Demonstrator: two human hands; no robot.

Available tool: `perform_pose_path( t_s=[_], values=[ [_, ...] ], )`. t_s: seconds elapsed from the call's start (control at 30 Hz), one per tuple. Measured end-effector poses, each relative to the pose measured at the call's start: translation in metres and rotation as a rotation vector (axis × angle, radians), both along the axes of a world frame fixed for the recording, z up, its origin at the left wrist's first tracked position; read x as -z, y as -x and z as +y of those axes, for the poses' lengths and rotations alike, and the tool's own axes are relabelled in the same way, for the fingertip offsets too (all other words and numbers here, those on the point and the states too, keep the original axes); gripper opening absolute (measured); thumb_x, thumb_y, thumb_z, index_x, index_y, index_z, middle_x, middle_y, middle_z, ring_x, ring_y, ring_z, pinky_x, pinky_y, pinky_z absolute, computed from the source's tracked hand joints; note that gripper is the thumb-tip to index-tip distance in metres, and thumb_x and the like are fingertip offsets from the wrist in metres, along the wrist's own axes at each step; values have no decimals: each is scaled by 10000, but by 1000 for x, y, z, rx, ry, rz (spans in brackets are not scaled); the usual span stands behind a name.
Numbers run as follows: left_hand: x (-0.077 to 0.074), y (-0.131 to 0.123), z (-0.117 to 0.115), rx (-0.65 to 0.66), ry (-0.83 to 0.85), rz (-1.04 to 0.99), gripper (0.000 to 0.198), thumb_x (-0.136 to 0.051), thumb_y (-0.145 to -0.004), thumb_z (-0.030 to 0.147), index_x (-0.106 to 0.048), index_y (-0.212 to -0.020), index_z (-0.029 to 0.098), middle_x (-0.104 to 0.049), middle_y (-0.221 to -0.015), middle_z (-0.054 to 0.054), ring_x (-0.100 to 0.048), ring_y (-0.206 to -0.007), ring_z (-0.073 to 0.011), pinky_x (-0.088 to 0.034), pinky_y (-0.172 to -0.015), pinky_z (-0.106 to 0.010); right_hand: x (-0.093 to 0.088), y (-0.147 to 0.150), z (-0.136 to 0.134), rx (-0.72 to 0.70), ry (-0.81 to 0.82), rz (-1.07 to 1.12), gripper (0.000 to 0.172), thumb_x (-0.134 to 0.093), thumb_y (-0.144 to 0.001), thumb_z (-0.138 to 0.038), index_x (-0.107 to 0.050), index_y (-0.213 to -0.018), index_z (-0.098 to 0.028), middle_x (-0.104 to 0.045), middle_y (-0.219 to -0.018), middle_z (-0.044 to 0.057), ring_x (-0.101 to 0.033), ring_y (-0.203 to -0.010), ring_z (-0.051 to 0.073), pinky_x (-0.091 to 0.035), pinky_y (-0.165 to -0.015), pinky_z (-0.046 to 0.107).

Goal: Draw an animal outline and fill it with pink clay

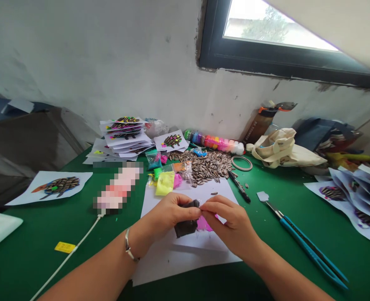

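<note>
The left grip (169, 211) was pressed together, its thumb and fingers pinching a dark brown lump of modelling clay (186, 228) above a sheet of white paper (185, 267) on the green desk (31, 259). The lump's long axis ran slantwise, from its wider near-left end up to a narrow far-right tip at the fingers. The right grip (228, 221) sat just right of that tip, its fingertips drawn together; whether they pinched the clay or only met it, the view did not settle. The left grip was the nearer and held the lump's main body. A patch of pink clay (205, 224) lay on the paper below the right grip, with a heap of sunflower seeds (202, 167) beyond.
</note>
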State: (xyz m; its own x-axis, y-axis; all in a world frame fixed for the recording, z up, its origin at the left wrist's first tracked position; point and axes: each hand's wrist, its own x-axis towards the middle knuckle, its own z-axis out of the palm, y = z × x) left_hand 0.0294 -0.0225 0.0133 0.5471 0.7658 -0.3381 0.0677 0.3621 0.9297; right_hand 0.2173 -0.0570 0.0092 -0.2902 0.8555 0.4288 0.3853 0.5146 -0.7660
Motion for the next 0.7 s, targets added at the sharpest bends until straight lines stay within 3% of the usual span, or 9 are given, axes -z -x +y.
perform_pose_path(
  t_s=[0.23, 0.3, 0.7],
  values=[
    [4, -1, 2, -84, -10, -19, 288, -761, -693, 374, -597, -703, 137, -518, -584, 40, -468, -535, -90, -346, -511, -224, -4, -1, 6, 44, 515, 312, 118, -640, -822, -287, -678, -780, -183, -585, -712, 3, -520, -642, 125, -412, -581, 245],
    [4, -1, 2, -86, -24, -10, 302, -761, -695, 391, -600, -703, 135, -526, -586, 36, -475, -540, -91, -350, -515, -223, -3, -1, 7, 38, 587, 375, 144, -650, -816, -312, -675, -785, -174, -577, -700, -5, -522, -635, 118, -417, -590, 241],
    [4, -1, 1, -44, -69, 16, 332, -746, -716, 437, -614, -714, 132, -517, -599, 35, -447, -551, -89, -326, -517, -223, -3, 0, 7, 45, 528, 254, 338, -489, -925, -384, -529, -658, -180, -536, -614, -18, -468, -600, 109, -373, -580, 236]
  ],
)
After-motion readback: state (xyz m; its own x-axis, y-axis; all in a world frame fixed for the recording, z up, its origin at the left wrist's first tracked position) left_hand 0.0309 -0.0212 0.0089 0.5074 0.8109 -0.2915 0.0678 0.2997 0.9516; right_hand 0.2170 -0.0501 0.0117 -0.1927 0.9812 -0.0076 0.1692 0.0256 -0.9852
